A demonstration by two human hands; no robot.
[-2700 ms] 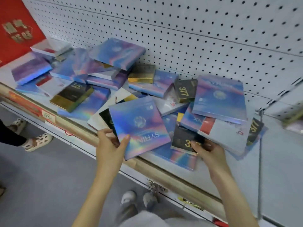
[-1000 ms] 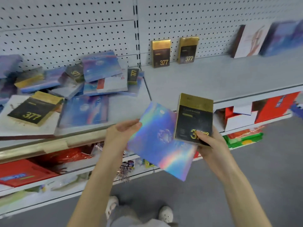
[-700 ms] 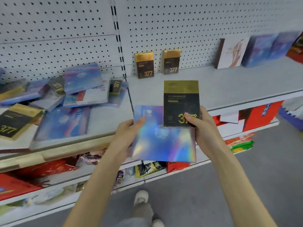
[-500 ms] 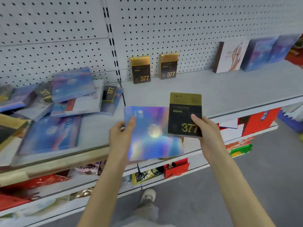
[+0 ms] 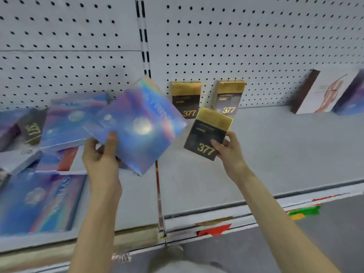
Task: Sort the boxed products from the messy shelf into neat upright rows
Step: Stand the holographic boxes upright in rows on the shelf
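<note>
**Holographic box (image 5: 141, 127) gripped left, black-and-gold carton (image 5: 208, 133) gripped right**

Placed, largest first. Messy heap (image 5: 65, 127) of boxes lying flat, left of and beyond the left hand (image 5: 100, 156). Holographic box raised above the grey shelf (image 5: 285, 150), clamped at its lower left corner by the left hand, thumb pressed flat on the front face. Black-and-gold carton just right of it and apart from it, held at its lower right corner by the right hand (image 5: 228, 152), fingers curled over the front edge. Upright pair (image 5: 186, 99) of matching cartons beyond the right hand, standing side by side against the pegboard (image 5: 236, 46).

Made and shaped as follows. Heap and held box alike in glossy iridescent foil of blue, violet and pink; flat, square, the held one turned corner-up like a diamond, with a pale round emblem at its centre. Cartons tall, narrow and matt black, capped with a gold band and stamped "377" in gold near the foot; the held one tipped to the right.

Hard to make out: left fingers hidden behind the foil box; lettering along its upper right edge blurred; heap smeared, with one dark "377" carton on its side in it; feet of the upright pair partly covered by the held boxes. Far right of the right hand, white box (image 5: 323, 93) with a brown spine leaning on the pegboard, and blue box (image 5: 352, 99) cut off by the frame edge.
</note>
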